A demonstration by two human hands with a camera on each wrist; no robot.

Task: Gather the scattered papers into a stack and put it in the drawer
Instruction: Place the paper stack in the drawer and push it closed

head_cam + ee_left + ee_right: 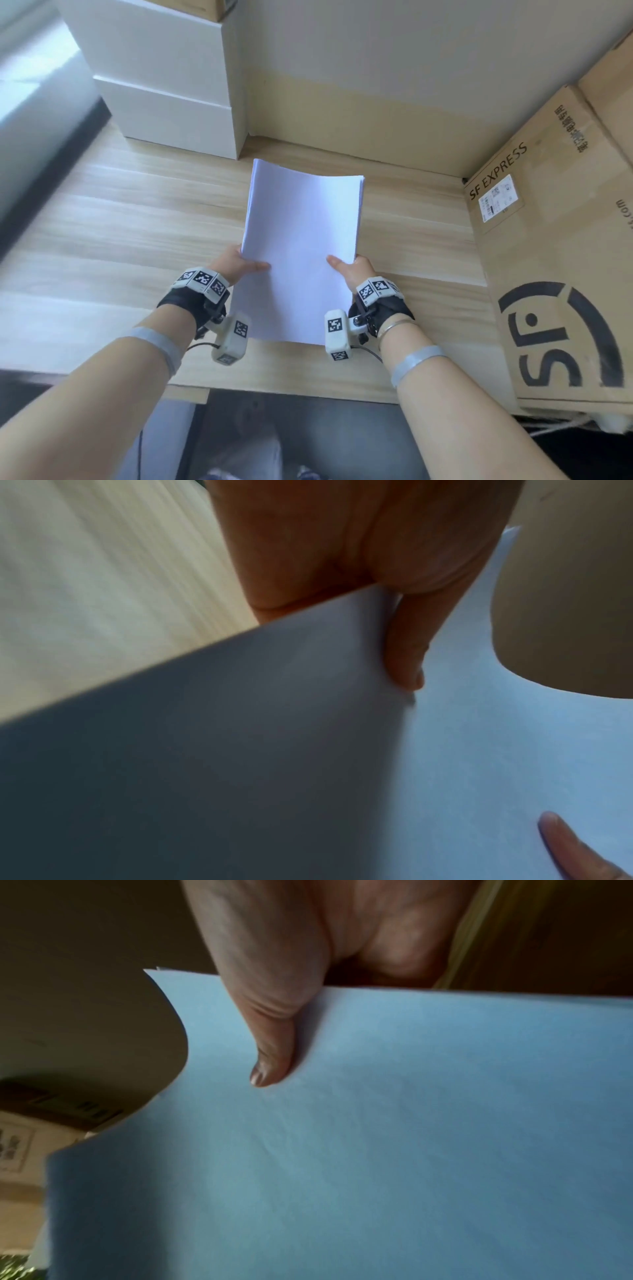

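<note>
The left hand (239, 265) pinches the left edge of a stack of papers (301, 253), its thumb lying flat on the top sheet and its fingers tucked out of sight beneath. The right hand (351, 269) pinches the right edge the same way, thumb on top and pointing inward, fingers hidden under the sheets. In the left wrist view the thumb presses a shallow dent into the white top sheet, and the tip of the other thumb shows at the lower right corner. The right wrist view shows the right thumb flat on the paper, with the near corner of the stack curling downward. The stack is gathered with its edges roughly even and is held over a pale wooden desk (120, 222), its far end raised and slightly bowed; whether its near end touches the wood cannot be told. Both wrists wear black straps carrying white blocks with black-and-white square markers. Behind and to the left of the papers stands a white drawer unit (164, 85) on the desk, its fronts closed. To the right lies a large cardboard box (555, 274) printed with "SF EXPRESS". A beige and white wall (359, 85) rises behind the desk.
</note>
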